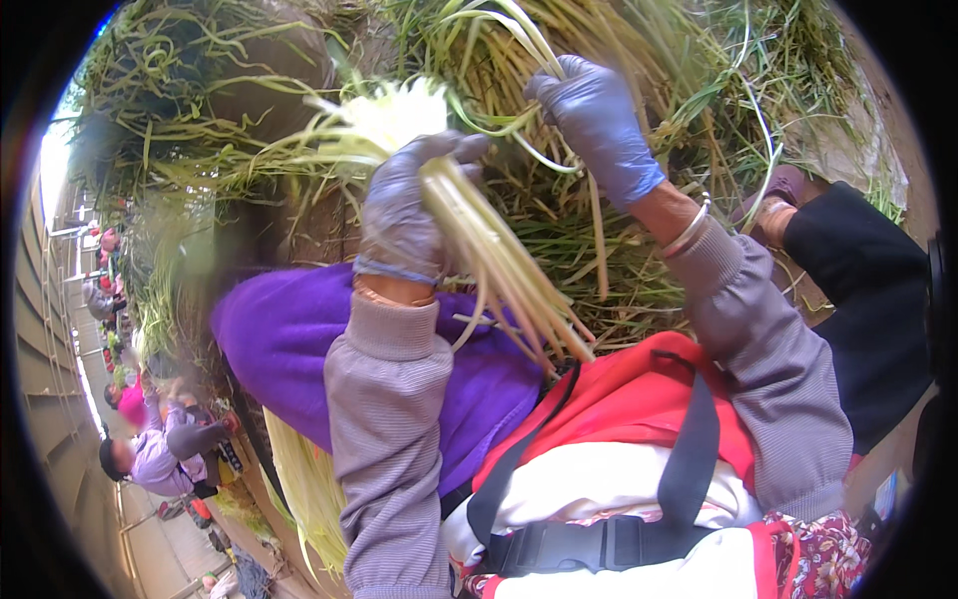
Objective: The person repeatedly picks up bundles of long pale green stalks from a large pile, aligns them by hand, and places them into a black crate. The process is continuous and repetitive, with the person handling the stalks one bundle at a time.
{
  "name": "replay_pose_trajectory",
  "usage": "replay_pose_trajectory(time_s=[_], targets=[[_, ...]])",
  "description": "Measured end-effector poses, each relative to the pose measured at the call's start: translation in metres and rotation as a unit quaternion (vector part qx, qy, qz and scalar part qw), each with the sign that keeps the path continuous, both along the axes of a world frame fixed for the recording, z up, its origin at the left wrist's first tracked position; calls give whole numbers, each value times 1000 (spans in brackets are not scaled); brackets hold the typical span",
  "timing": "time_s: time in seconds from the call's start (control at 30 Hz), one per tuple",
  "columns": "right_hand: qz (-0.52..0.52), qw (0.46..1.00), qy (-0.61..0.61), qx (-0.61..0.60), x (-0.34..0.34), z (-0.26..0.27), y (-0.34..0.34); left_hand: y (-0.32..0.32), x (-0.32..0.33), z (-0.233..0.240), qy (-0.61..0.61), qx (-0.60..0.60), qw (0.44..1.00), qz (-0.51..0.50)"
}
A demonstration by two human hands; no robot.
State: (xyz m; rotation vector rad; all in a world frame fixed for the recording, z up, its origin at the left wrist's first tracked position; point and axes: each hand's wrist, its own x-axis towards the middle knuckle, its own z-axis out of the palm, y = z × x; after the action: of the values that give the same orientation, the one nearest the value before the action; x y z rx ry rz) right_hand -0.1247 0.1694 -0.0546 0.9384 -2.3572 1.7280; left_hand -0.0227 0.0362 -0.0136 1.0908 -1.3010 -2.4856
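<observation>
My left hand (404,213), in a thin bluish-grey glove, grips a bunch of long pale-green plant stalks (501,258). The bunch's bright, whitish end fans out above the fist, while the thinner ends slant down over my purple-covered knee (299,337). My right hand (599,123), gloved alike, is raised to the right of the bunch, apart from it. Pinched between its thumb and fingers are a few thin pale strands (528,34). Behind both hands lies a heap of loose green and straw-coloured stalks (599,254).
More tangled greens (179,75) spread at the upper left. A pile of pale stalks (303,487) lies beside my left leg. At the far left, a person in a lilac top (161,457) sits among other people, along a corrugated wall (45,359). Another person's dark-sleeved arm (846,232) reaches in at right.
</observation>
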Motion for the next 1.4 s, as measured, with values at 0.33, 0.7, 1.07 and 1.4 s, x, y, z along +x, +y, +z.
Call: replay_pose_trajectory(time_s=[0.33, 0.7, 1.07, 1.4], targets=[[129, 979, 54, 146, 57, 10, -13, 5, 9, -10, 65, 21, 997, 23], [359, 770, 70, 523, 60, -86, 99, -148, 60, 42, 215, -432, 859, 170], [391, 773, -420, 269, -42, -54, 108, -128, 62, 81, 487, -123, 862, -70], [-328, 782, -217, 483, -159, -149, 279, -44, 18, 44, 416, 155, 890, -102]])
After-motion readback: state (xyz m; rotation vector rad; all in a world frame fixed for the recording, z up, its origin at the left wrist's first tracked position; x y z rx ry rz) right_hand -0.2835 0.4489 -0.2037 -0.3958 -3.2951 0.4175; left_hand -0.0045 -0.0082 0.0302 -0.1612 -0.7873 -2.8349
